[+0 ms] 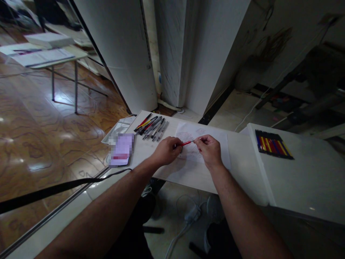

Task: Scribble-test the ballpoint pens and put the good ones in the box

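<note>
A red pen (185,143) is held level over a sheet of paper (223,147) with writing and a small drawing on it. My left hand (168,149) is closed on the pen's red barrel. At the pen's thin right end, my right hand (208,148) pinches with thumb and forefinger; whether it grips the tip or a small part there is too small to tell. Left of the paper, several pens (152,127) lie in a loose pile on the narrow white table (188,176).
A phone (122,149) lies at the table's left end. On a white surface to the right sits a pack of coloured pens (273,144). A black strap (67,185) crosses the lower left. Cables and a power strip (192,214) are on the floor below.
</note>
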`<action>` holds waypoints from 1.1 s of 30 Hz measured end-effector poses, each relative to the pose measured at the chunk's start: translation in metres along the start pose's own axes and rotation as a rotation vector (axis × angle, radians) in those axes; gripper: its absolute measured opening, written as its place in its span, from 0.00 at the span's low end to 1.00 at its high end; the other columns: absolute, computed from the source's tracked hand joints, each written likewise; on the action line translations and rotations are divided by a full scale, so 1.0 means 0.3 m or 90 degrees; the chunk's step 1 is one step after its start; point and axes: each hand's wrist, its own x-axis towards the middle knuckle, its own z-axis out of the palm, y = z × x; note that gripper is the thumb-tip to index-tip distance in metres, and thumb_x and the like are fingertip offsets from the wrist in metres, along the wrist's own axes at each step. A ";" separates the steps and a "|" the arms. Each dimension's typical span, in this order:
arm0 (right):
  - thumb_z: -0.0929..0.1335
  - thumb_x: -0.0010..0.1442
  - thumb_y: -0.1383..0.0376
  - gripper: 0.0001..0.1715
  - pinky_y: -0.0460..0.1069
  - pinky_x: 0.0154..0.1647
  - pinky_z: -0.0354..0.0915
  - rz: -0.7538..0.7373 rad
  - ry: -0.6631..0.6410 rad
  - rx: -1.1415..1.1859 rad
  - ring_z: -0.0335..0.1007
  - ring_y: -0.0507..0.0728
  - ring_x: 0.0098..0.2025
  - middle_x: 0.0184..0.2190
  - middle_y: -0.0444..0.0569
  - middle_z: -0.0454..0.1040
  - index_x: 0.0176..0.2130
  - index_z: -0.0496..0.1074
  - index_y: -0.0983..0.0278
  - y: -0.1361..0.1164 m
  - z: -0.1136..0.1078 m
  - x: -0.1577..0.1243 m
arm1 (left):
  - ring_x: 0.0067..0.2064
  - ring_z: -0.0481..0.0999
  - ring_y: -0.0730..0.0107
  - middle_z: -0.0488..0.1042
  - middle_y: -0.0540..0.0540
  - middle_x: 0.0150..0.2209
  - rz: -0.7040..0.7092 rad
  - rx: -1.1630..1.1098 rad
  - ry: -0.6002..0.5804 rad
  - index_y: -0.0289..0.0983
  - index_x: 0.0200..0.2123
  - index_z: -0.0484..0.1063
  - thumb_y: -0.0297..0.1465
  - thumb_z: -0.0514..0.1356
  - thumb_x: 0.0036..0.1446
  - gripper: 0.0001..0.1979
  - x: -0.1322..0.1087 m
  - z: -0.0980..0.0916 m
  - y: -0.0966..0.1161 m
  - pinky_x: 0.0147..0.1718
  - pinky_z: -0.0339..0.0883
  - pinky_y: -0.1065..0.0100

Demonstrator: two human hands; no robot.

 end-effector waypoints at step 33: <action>0.64 0.64 0.63 0.14 0.47 0.43 0.61 -0.256 -0.318 -0.812 0.69 0.54 0.43 0.39 0.47 0.76 0.44 0.78 0.56 0.017 0.025 -0.060 | 0.35 0.76 0.65 0.80 0.43 0.34 -0.237 -0.003 -0.071 0.35 0.37 0.80 0.32 0.56 0.54 0.14 0.023 -0.015 -0.046 0.36 0.64 0.69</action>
